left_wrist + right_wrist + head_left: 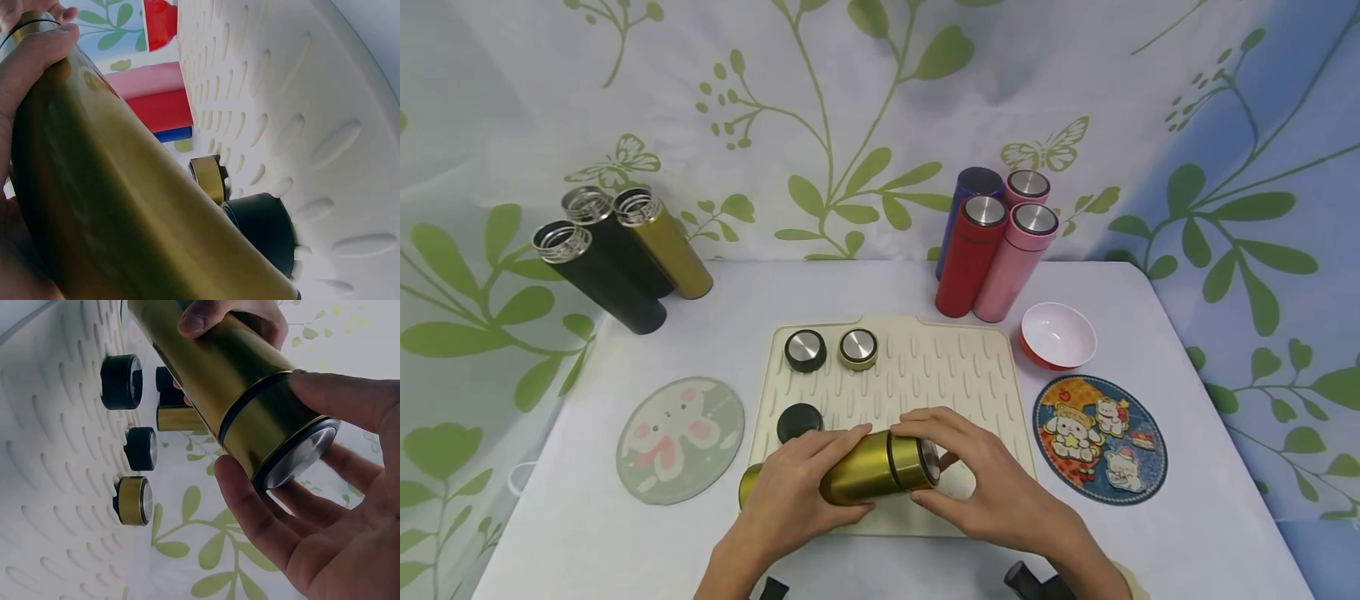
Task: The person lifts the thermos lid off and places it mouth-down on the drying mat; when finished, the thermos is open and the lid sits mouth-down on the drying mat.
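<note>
A gold thermos bottle (857, 475) lies on its side in the air above the cream mat (955, 367), its lid end to the right. My left hand (801, 487) grips the body around its middle. At the lid (281, 437), my right hand (992, 479) pinches with thumb and fingertips; a thin dark seam shows between lid and body. Behind the bottle on the mat sits a black lid (262, 231). Farther back on the mat are a black lid with a steel top (805, 350) and a gold lid (858, 348).
Lidless black bottles (617, 283) and a lidless gold bottle (673, 250) stand at the back left. Lidded red (970, 258), pink (1011, 271) and blue bottles stand at the back right, near a red-white bowl (1057, 335). Round placemats (681, 442) flank the mat.
</note>
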A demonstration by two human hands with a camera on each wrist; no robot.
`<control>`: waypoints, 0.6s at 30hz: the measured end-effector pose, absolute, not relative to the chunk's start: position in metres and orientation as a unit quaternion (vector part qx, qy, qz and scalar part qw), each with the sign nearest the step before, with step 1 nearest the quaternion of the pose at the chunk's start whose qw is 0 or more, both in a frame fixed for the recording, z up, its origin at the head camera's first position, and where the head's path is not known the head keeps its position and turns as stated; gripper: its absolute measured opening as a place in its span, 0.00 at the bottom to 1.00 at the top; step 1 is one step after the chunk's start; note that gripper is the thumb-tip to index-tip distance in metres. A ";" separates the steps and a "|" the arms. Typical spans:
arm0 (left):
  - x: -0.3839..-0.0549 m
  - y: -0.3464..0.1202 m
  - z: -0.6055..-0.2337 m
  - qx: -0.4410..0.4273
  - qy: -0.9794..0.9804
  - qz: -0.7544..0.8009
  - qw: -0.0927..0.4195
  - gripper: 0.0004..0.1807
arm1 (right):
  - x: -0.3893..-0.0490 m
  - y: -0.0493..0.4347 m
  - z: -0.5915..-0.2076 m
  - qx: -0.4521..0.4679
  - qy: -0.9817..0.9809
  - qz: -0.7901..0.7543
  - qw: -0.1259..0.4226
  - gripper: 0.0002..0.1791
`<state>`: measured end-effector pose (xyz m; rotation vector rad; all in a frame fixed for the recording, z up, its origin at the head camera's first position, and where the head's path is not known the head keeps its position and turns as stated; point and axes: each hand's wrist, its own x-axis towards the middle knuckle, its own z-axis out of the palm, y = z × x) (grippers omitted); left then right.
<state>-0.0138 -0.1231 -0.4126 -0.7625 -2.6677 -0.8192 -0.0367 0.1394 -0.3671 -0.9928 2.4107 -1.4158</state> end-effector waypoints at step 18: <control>-0.015 -0.124 -0.411 -0.260 -0.921 -0.264 0.118 0.48 | -0.038 0.132 -0.368 -0.224 0.849 -0.456 0.144 0.31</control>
